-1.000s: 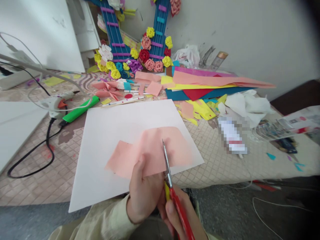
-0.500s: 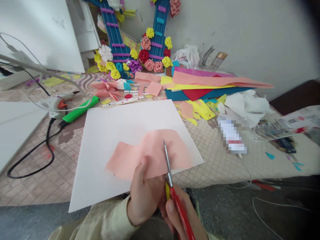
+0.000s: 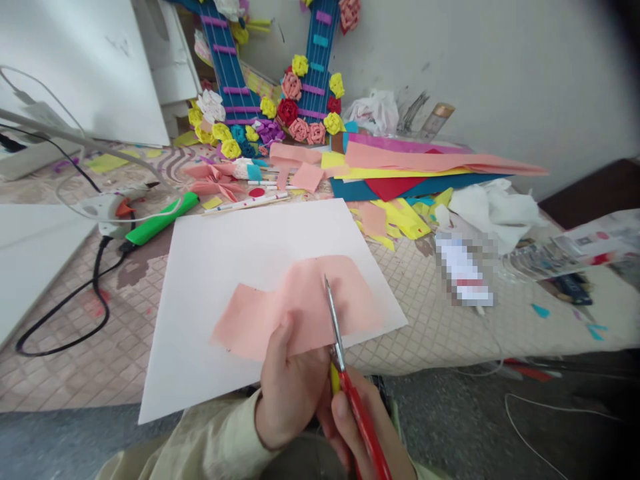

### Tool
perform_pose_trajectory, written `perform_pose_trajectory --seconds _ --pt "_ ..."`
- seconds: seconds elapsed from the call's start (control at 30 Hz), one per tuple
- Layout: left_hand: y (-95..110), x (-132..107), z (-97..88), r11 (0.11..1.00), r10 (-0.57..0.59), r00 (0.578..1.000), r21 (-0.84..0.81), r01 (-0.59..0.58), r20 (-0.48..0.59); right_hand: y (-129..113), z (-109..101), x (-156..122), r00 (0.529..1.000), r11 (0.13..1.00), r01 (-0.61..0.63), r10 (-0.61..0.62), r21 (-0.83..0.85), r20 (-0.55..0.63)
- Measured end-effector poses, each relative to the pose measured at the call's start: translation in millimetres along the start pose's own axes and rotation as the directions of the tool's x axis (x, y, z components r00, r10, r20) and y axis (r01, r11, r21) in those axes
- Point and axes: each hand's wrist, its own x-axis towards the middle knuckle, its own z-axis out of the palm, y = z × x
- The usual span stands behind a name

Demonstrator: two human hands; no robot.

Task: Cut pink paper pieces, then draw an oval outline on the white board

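Note:
A strip of salmon-pink paper [image 3: 255, 323] is pinched in my left hand [image 3: 293, 400], the thumb on top and the other fingers underneath, partly hidden. My right hand [image 3: 363, 417] grips a pair of scissors [image 3: 361, 423] with a red handle; something yellow shows beside the pivot. One metal blade lies over the pink paper, pointing away from me, and the other blade is hidden beneath it. Under the pink paper lies a large white sheet [image 3: 200, 287] that reaches the table's front edge.
A glue gun [image 3: 113, 210] and green stick-like object [image 3: 163, 219] lie at left with a black cable. Coloured paper sheets [image 3: 410, 160] and yellow scraps [image 3: 407, 220] are behind. Paper-flower guitar shapes [image 3: 315, 67] lean on the wall. A plastic bottle [image 3: 560, 250] lies at right.
The scissors and the pink paper have shifted very slightly. Both hands keep the same hold, and everything else looks unmoved.

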Motion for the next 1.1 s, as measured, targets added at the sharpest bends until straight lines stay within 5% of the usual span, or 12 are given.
perform_pose_trajectory --seconds 0.4,0.63,1.1 --pt "0.2 3.8 -1.0 0.998 -0.055 0.998 0.040 0.054 0.021 5.3 2.2 2.2 1.000 1.000 0.020 -0.020 0.010 0.008" --pt "0.0 3.9 5.4 0.992 -0.039 0.998 0.115 0.045 -0.057 0.9 5.8 0.1 0.991 0.995 -0.099 0.102 0.033 -0.092" --pt "1.0 5.3 3.0 0.997 -0.079 0.997 0.016 0.079 0.010 2.0 5.1 2.6 0.991 0.982 -0.132 0.136 0.133 -0.018"
